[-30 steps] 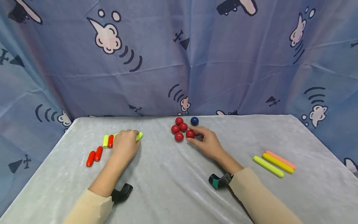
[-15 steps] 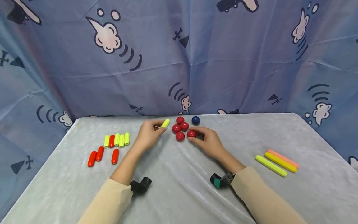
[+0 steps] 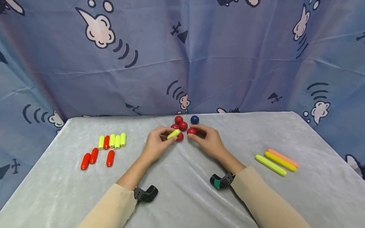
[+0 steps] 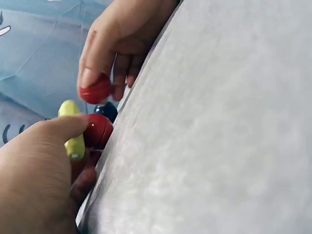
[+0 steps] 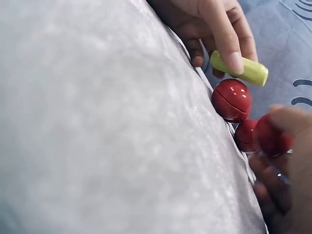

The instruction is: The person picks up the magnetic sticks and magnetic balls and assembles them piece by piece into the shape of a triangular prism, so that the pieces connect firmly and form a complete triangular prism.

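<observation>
My left hand (image 3: 155,145) pinches a short yellow-green stick (image 3: 173,134) between thumb and fingers, at the near-left side of a cluster of red balls (image 3: 183,126). The stick hides part of that cluster. Thumb and fingertips of my right hand (image 3: 210,142) grip a single red ball (image 3: 191,131) just right of the others. In the left wrist view this ball (image 4: 96,90) appears above the held stick (image 4: 74,146). A dark blue ball (image 3: 195,119) lies behind, near the table's back edge.
On the left, short yellow-green sticks (image 3: 123,139) and a red one (image 3: 106,142) stand in a row, with several red sticks (image 3: 110,158) nearer. To the right lie three longer sticks: yellow-green (image 3: 271,165), yellow (image 3: 280,161) and orange (image 3: 283,157). A patterned curtain (image 3: 228,63) hangs behind the table.
My left hand has moved right from the row of sticks to the balls, carrying the yellow-green stick. The right hand stays by the cluster, holding its red ball. The head view has shifted slightly.
</observation>
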Available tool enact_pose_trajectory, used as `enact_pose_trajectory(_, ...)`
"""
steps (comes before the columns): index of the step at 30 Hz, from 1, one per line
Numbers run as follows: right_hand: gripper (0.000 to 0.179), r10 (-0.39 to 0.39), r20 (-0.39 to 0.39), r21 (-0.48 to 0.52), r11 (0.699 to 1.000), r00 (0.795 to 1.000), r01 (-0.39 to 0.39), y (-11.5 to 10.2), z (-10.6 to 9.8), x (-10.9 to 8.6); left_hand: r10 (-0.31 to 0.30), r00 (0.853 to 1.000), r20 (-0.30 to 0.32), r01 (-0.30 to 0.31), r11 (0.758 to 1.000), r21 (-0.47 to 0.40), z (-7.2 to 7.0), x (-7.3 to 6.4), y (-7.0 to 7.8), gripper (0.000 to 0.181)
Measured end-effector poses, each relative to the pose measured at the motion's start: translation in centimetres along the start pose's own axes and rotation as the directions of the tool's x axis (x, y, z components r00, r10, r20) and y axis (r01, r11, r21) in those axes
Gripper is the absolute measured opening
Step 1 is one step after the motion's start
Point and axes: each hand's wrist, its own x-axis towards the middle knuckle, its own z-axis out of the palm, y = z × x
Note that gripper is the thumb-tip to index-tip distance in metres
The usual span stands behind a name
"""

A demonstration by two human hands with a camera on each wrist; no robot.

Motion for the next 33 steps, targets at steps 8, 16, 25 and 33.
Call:
enact_pose_trajectory(8, 0.040, 0.057, 0.098, 0.401, 0.912, 0.994, -0.092, -0.15, -0.35, 0.10, 0.031, 0.998, 0.060, -0.031, 0.999, 0.009, 0.38, -0.38, 0.45, 0.026)
enact_pose_trajectory(16, 0.039, 0.090, 0.145, 0.433, 0.890, 0.985, -0.145, -0.21, -0.70, 0.21, -0.010, 0.989, 0.151, 0.008, 1.000, 0.014, 0.42, -0.08, 0.47, 0.026)
enact_pose_trajectory(25, 0.038, 0.077, 0.181, 0.408, 0.901, 0.980, -0.146, -0.29, -0.62, 0.20, 0.007, 0.984, 0.178, -0.011, 1.000, 0.021, 0.43, -0.10, 0.32, 0.025)
enact_pose_trajectory(33, 0.036, 0.079, 0.194, 0.380, 0.913, 0.978, -0.150, -0.43, -0.66, 0.11, -0.005, 0.984, 0.180, 0.001, 1.000, 0.020, 0.48, -0.08, 0.37, 0.025)
